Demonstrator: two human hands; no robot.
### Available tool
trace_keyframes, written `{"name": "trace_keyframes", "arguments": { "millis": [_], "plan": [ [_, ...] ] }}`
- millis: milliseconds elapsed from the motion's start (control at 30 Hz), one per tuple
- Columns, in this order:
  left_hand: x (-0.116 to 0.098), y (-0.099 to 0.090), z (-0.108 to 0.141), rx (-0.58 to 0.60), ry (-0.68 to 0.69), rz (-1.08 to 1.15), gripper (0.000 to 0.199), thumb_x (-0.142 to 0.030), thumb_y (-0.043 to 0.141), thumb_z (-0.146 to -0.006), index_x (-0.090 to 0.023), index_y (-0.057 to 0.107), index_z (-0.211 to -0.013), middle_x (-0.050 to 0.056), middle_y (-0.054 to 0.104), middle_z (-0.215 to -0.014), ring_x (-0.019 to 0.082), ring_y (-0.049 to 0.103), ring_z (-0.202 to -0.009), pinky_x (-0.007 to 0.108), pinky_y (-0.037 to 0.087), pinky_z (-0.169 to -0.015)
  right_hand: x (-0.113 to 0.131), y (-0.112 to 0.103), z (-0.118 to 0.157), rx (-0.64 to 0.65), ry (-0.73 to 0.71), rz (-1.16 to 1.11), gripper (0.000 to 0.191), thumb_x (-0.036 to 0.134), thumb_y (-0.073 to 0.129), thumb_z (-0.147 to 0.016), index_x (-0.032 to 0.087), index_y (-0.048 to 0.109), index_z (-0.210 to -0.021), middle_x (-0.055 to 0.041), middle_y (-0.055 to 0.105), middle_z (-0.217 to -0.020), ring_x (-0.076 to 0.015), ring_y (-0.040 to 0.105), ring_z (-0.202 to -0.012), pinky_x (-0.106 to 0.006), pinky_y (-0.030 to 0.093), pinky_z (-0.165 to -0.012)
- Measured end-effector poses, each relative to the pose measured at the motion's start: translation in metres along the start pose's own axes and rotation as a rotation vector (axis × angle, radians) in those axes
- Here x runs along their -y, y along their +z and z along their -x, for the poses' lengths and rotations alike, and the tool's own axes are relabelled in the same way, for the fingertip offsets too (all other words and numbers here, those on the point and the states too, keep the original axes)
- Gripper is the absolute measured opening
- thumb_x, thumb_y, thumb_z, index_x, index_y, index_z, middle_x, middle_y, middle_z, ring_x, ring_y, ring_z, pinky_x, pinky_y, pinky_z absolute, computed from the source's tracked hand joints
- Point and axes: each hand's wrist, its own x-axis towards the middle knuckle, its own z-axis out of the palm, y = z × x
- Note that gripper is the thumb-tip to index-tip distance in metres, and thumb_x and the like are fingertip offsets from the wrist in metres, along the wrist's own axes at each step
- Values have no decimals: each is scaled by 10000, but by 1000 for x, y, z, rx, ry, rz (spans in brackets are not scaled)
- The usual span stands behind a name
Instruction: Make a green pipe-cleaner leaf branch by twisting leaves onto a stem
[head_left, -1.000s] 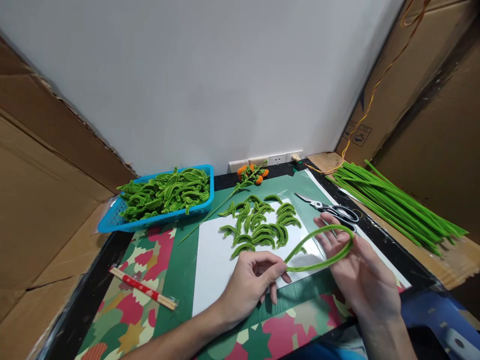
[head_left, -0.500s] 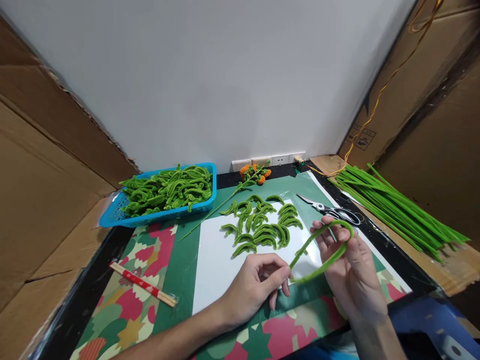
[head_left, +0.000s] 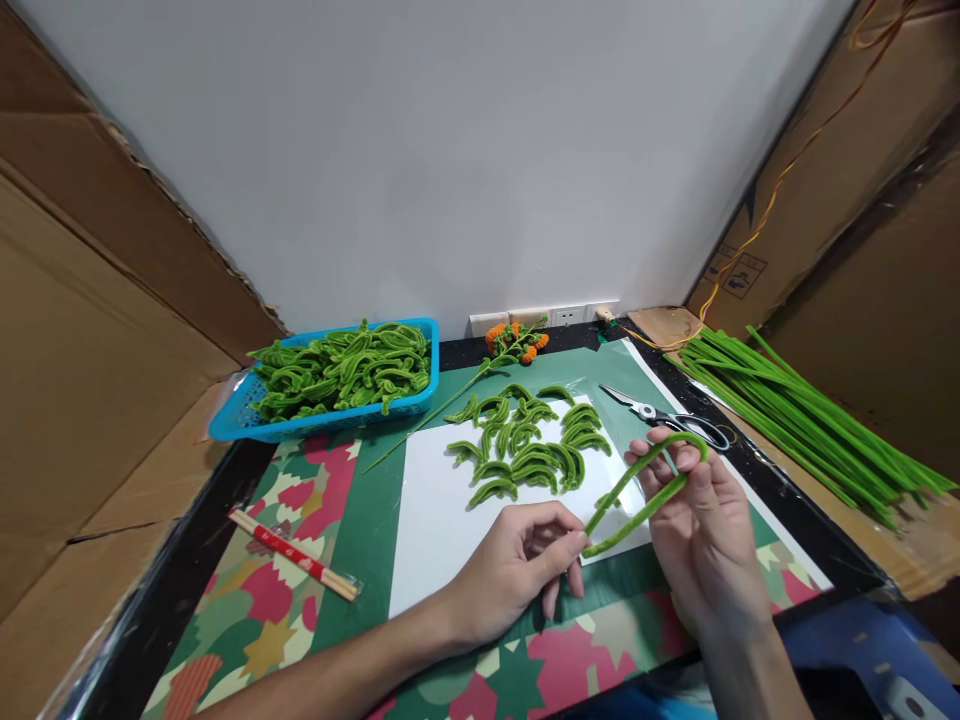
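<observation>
In the head view, the white sheet (head_left: 431, 550) is taken as the landmark. Above its near right corner, a fuzzy green strip (head_left: 639, 518) is held, bent into a narrow loop. At the loop's near left end, the strip is pinched between thumb and forefinger of the left hand (head_left: 517, 570); whether its ends are joined there cannot be told. The far bend is gripped between thumb and curled fingers of the right hand (head_left: 705, 530), whose palm is turned up. The loop's long axis is slanted away and rightward from the left fingertips; since it is touched by both hands, neither is nearer. On the sheet, curved green pieces (head_left: 536, 470) are spread. Scissors (head_left: 637, 408) are laid just beyond its right side, a bundle of green stems (head_left: 810, 415) farther right, and a filled blue basket (head_left: 330, 424) is placed beyond its left side.
</observation>
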Motion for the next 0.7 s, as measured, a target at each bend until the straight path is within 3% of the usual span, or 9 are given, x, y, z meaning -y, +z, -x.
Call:
{"name": "trace_keyframes", "arguments": {
  "millis": [267, 433, 567, 700],
  "plan": [
    [-1, 0, 0, 17, -6, -16, 455, -587, 670, -1023, -142, 660, -926, 48, 737, -701, 68, 549, -431, 166, 402, -460, -4, 0, -2, -61, 1, -53, 183, 399, 899, -908, 256, 786, -899, -10, 798, -1131, -176, 771, -1043, -312, 590, -932],
    [0, -1, 0, 35, -15, -47, 480, -588, 648, -1033, -134, 685, -884, 62, 743, -703, 70, 547, -437, 166, 401, -461, -5, 1, -1, -78, 0, -70, 174, 405, 888, -921, 259, 795, -916, -2, 811, -1098, -159, 767, -1038, -308, 581, -972],
    [0, -1, 0, 50, -30, -95, 514, -585, 625, -1044, -124, 701, -829, 87, 761, -718, 63, 522, -428, 166, 396, -453, -4, 6, -3, -121, 4, -84, 197, 431, 914, -889, 262, 817, -912, 14, 818, -1045, -137, 789, -957, -294, 598, -980],
    [0, -1, 0, 51, -37, -94, 525, -609, 623, -1036, -127, 693, -842, 89, 764, -721, 71, 540, -432, 165, 399, -444, -5, 12, -4, -151, 14, -92, 216, 430, 951, -842, 263, 832, -909, 22, 821, -1021, -118, 797, -877, -259, 626, -896]
  ]
}}
